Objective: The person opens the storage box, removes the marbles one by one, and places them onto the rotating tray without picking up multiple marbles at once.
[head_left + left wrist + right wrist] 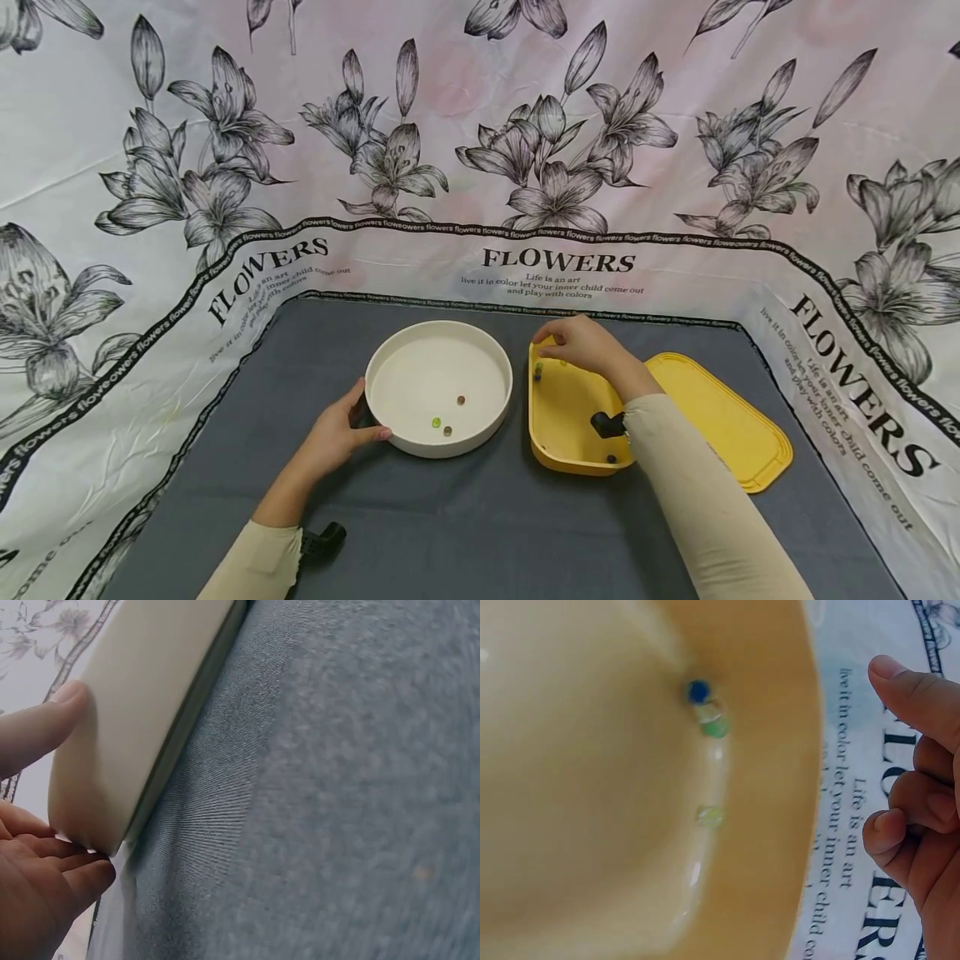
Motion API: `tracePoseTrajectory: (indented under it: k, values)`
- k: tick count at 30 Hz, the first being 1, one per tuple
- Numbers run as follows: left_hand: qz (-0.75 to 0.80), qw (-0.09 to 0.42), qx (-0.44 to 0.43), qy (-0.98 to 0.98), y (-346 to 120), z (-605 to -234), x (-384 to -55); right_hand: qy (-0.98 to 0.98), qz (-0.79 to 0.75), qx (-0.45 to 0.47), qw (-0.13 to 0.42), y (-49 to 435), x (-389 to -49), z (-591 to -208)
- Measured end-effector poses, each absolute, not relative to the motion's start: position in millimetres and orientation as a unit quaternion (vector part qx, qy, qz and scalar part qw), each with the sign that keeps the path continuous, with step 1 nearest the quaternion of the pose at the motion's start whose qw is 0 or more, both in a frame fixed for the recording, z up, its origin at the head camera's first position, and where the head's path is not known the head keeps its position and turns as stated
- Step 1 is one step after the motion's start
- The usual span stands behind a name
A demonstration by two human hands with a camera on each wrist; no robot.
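Flower-printed cloth [465, 125] around a grey surface [450, 517] marks a draped workspace.

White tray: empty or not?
Not empty: in the head view, three small beads lie on the floor of the white tray, whose edge the left hand holds.

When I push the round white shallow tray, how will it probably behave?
Wide and low, the round white shallow tray would probably slide without tipping. Its wall looks undented where the left hand touches, suggesting stiffness.
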State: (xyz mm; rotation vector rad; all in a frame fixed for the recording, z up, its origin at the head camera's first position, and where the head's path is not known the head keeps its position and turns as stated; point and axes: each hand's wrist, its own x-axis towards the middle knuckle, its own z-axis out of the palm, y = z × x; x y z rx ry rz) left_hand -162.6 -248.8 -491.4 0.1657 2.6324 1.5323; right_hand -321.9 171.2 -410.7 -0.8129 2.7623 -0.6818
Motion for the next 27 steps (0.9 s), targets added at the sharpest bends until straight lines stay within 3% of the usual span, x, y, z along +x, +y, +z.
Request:
tracePoseTrajectory:
  k: [13, 27]
  values:
    - [0.523, 0.037, 0.048, 0.85, -242.4, -495.1, -162.3, 0.924, -0.214, -0.282, 0.144, 185.9, -329.3, -441.6]
    - [0.532, 0.002, 0.047, 0.845, -247.7, -506.1, -154.6, 0.918, -0.183, -0.311, 0.164, 175.8, -333.9, -460.7]
